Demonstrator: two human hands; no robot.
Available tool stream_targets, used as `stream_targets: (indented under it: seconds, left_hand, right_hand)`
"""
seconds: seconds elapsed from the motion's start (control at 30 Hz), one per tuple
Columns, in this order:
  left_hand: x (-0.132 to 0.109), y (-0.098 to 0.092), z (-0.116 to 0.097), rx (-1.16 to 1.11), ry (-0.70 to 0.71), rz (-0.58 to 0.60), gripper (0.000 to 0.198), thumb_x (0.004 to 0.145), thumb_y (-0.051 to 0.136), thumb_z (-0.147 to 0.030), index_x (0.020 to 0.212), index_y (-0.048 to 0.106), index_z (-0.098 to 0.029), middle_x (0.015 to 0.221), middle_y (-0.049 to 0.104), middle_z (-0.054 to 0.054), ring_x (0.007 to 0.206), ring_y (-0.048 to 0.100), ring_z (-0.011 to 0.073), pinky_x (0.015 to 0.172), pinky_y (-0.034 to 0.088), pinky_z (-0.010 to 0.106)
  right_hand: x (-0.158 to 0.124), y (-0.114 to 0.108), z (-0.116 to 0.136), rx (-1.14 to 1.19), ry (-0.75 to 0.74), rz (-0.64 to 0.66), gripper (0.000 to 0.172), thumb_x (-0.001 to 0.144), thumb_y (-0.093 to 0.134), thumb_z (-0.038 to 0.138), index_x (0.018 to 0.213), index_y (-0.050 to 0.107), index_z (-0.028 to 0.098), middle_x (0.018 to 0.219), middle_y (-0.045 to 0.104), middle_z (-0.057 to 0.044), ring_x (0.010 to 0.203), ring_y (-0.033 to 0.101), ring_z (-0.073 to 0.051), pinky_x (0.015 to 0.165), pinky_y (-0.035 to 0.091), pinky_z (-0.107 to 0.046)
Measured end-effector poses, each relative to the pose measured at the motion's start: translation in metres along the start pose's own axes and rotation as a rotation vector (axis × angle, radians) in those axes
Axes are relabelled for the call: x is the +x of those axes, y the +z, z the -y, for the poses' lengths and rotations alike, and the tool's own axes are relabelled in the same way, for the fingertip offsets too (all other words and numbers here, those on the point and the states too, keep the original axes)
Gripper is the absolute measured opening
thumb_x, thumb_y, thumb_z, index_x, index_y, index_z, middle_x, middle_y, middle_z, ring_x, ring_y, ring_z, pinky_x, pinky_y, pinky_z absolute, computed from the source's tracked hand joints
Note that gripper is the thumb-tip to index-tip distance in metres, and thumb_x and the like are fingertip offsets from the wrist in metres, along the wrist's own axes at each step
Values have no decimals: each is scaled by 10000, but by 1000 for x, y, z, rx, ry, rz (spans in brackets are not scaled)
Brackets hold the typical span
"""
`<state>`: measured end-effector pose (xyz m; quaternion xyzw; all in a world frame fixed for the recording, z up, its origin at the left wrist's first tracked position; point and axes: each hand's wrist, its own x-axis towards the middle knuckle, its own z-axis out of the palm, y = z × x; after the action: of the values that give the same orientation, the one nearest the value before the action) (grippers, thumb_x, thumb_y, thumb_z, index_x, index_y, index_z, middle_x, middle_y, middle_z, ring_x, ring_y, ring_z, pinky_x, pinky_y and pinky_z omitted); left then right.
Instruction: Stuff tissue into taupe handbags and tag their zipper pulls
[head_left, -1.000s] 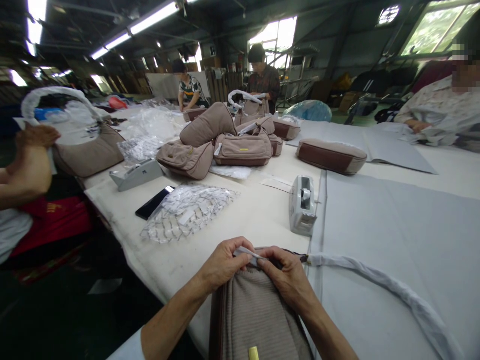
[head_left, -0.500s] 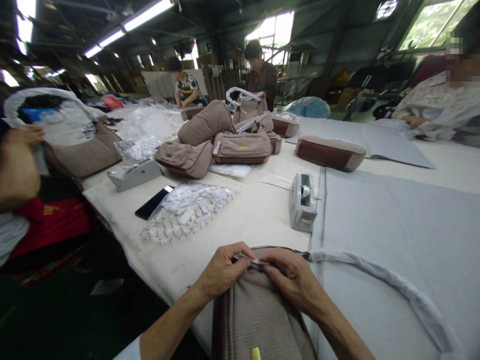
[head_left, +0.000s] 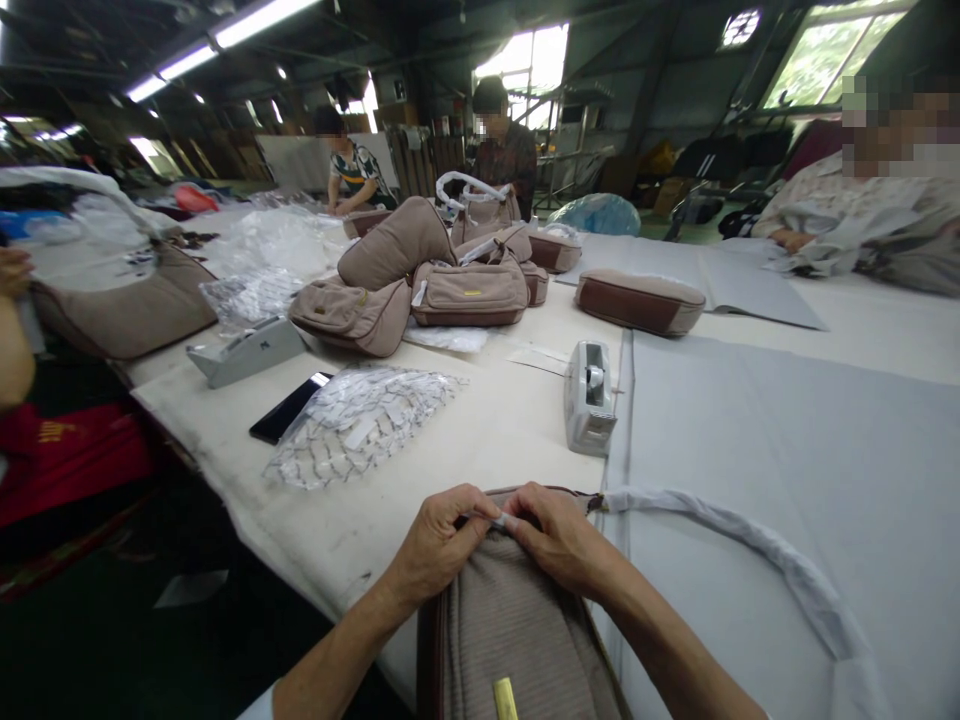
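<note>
A taupe ribbed handbag point(head_left: 510, 620) with dark brown trim and a yellow tab lies at the table's near edge, in front of me. At its top end my left hand point(head_left: 444, 535) pinches a small strip of white wrapping point(head_left: 501, 519). My right hand point(head_left: 555, 535) pinches the same strip, fingertips close to those of the left. What the strip wraps is hidden by my fingers. From the bag's upper right corner a strap point(head_left: 739, 540) wrapped in white paper curves out over a grey sheet.
A tape dispenser point(head_left: 591, 398) stands beyond my hands, another point(head_left: 246, 350) farther left. A phone point(head_left: 289, 408) lies partly under a clear bag of small tags point(head_left: 367, 425). Several handbags point(head_left: 470, 293) are piled behind. Co-workers sit or stand around the white table point(head_left: 495, 410).
My right hand has moved left, its fingertips now nearer to my left hand's, and less of the white strip shows. The whole view has shifted slightly.
</note>
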<state>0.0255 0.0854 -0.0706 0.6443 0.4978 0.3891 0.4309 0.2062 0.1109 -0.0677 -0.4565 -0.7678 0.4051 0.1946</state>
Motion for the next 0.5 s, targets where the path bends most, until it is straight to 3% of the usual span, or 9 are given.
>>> stream_targets:
  seconds: [0.1, 0.2, 0.27, 0.4, 0.5]
  left_hand:
    - [0, -4, -1, 7, -60, 38, 143, 770, 493, -175, 790, 630, -142, 736, 625, 15, 721, 561, 141, 699, 417, 232]
    - [3, -9, -7, -49, -122, 105, 260, 748, 469, -191, 978, 580, -145, 733, 615, -8, 678, 540, 135, 650, 407, 227]
    - [5, -11, -14, 28, -140, 120, 303, 756, 508, -244, 1035, 575, -146, 738, 628, -11, 655, 540, 137, 626, 399, 225]
    - [7, -13, -31, 306, -127, 168, 163, 760, 564, -263, 790, 680, -153, 747, 668, 9, 714, 576, 154, 664, 393, 221]
    - [8, -13, -37, 351, -118, 202, 158, 752, 553, -220, 781, 694, -153, 725, 662, 1, 699, 572, 148, 645, 382, 213]
  right_hand:
    - [-2, 5, 2, -92, -58, -2, 128, 900, 474, 208, 791, 528, 171, 815, 556, -31, 806, 508, -180, 725, 353, -297]
    - [-6, 9, 3, -149, -99, -28, 117, 916, 447, 197, 814, 500, 174, 846, 542, -37, 824, 491, -184, 747, 346, -307]
    - [-9, 11, 2, -174, -111, -42, 118, 922, 435, 196, 819, 487, 173, 854, 539, -43, 824, 483, -186, 751, 347, -309]
    - [-13, 11, 0, -192, -133, -53, 106, 925, 431, 197, 840, 490, 173, 871, 547, -47, 845, 479, -191, 762, 351, -311]
    - [-13, 9, -1, -201, -149, -55, 93, 920, 437, 185, 857, 505, 170, 881, 552, -51, 851, 480, -191, 769, 356, -312]
